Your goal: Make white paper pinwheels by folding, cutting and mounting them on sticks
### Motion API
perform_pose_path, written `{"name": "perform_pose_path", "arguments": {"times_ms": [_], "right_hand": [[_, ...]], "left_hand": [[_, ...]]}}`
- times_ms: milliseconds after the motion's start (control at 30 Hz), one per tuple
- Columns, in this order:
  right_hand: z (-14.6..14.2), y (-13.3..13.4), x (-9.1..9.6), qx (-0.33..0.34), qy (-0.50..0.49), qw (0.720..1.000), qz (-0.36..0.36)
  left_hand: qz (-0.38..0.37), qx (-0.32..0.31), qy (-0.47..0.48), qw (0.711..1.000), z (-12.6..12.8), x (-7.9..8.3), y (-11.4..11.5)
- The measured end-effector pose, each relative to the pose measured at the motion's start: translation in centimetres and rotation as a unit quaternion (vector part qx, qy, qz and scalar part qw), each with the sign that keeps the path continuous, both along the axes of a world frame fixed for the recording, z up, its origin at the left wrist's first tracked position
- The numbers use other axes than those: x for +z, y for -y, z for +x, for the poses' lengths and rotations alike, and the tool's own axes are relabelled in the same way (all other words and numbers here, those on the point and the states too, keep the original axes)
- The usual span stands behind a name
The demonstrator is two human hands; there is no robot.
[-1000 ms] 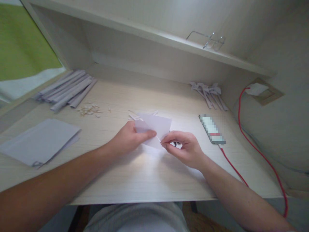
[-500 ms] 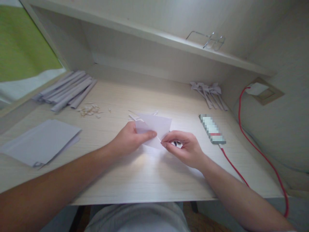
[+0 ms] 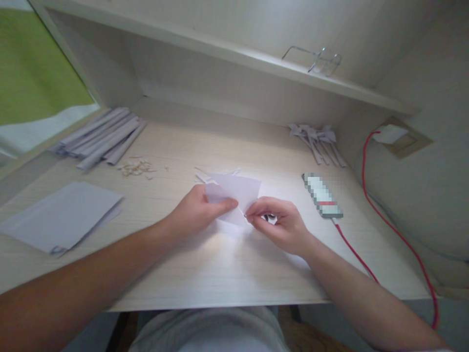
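Left hand (image 3: 200, 208): white paper (image 3: 245, 188) clamped beneath thumb.
Right hand (image 3: 282, 222): same paper's edge pinched, apparently, by thumb and forefinger.
Paper's place: between both hands, over desk (image 3: 205, 274).
Hazard: paper could be creased or torn by uneven pulling.

White paper (image 3: 240, 188) in left fingers (image 3: 224, 205)
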State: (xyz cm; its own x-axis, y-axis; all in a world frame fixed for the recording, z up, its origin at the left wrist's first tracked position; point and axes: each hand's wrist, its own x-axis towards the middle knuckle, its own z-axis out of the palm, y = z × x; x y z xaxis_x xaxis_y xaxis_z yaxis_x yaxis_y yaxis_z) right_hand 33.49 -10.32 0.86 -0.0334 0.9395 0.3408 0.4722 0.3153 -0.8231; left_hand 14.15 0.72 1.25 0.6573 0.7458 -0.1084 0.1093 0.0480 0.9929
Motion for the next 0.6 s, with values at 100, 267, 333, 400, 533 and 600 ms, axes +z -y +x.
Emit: {"name": "perform_pose_path", "arguments": {"times_ms": [100,267,333,400,533,600], "right_hand": [[-0.01,0.01,-0.04,0.0,-0.004,1.0,-0.004],[0.05,0.0,-0.17,-0.002,-0.013,1.0,-0.013],[0.05,-0.02,-0.2,-0.008,-0.015,1.0,-0.013],[0.03,-0.02,-0.21,-0.015,-0.018,1.0,-0.017],[-0.02,0.09,-0.22,-0.024,-0.026,0.999,-0.033],[-0.02,0.12,-0.25,-0.025,-0.029,0.999,-0.035]], "left_hand": [[0.001,0.001,-0.004,1.0,0.0,0.04,-0.03],[0.008,0.0,-0.007,1.0,-0.02,-0.13,-0.11],[0.009,-0.001,-0.007,1.0,-0.04,-0.2,-0.11],[0.008,0.0,-0.006,1.0,-0.05,-0.25,-0.07],[0.008,0.01,-0.006,1.0,-0.03,-0.24,0.02],[0.01,0.013,-0.007,1.0,-0.02,-0.2,0.05]]}}
